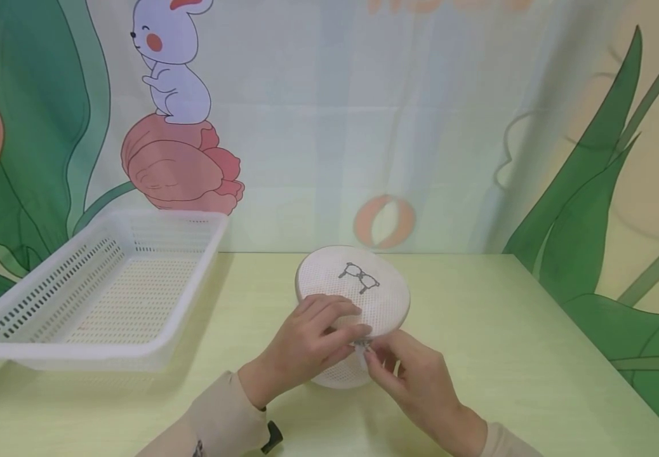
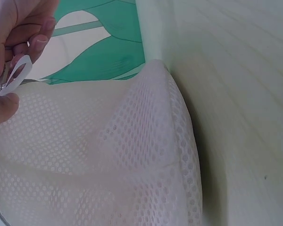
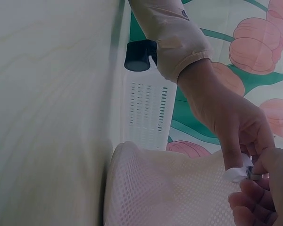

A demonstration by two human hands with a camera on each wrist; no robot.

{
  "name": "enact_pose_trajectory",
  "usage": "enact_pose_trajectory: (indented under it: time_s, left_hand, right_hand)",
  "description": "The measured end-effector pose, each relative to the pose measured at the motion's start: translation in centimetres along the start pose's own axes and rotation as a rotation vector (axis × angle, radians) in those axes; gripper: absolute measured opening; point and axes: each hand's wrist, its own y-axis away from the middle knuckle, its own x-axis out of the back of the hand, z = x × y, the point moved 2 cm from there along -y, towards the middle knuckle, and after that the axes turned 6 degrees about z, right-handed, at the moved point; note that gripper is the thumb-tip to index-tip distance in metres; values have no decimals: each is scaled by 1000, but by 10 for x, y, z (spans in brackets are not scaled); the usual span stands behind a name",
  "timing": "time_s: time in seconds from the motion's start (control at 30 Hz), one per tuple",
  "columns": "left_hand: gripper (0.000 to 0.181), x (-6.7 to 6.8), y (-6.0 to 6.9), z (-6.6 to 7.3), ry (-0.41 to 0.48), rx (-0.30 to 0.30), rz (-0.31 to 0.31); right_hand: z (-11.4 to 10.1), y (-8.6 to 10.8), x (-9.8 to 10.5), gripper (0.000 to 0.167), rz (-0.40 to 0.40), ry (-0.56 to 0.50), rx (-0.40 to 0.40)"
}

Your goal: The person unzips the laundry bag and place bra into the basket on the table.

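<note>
A white mesh laundry bag (image 1: 389, 301) stands on the table in the head view, its round top printed with dark glasses. My left hand (image 1: 312, 333) lies over the near side of that top and grips the bag's edge by the zipper, fingers above and thumb lower. The right hand (image 1: 421, 374) pinches the small metal zipper pull at the front rim. A white loop (image 2: 21, 75) shows beside the pull in the left wrist view. In the right wrist view, the left thumb touches this white loop (image 3: 236, 175); the right fingers partly hide the pull.
On the left of the pale table (image 1: 478, 355) sits a white slotted plastic basket (image 1: 192, 289). Behind the table hangs a printed cloth (image 1: 284, 127) with a rabbit, tulips and leaves. A black device (image 1: 272, 437) is worn at the left wrist.
</note>
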Motion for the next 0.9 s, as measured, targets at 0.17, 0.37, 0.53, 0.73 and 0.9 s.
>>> enact_pose_trajectory:
  time_s: [0.17,0.37,0.53,0.73,0.9]
  left_hand:
    - [25,0,1,0,-6,-2,5]
    - [22,-1,2,-2,-3,-7,18]
    - [19,-2,4,-4,3,-13,37]
    - [18,-2,6,-4,-10,-22,45]
    - [15,-2,7,-4,-21,-18,47]
  right_hand:
    - [0,0,-1,15,-2,0,-10]
    - [-1,1,-2,14,-15,-26,-9]
    - [-2,1,-2,15,-24,-63,-13]
    - [-2,2,-3,17,-52,-99,-66]
    - [-2,2,-3,20,-65,-210,-140]
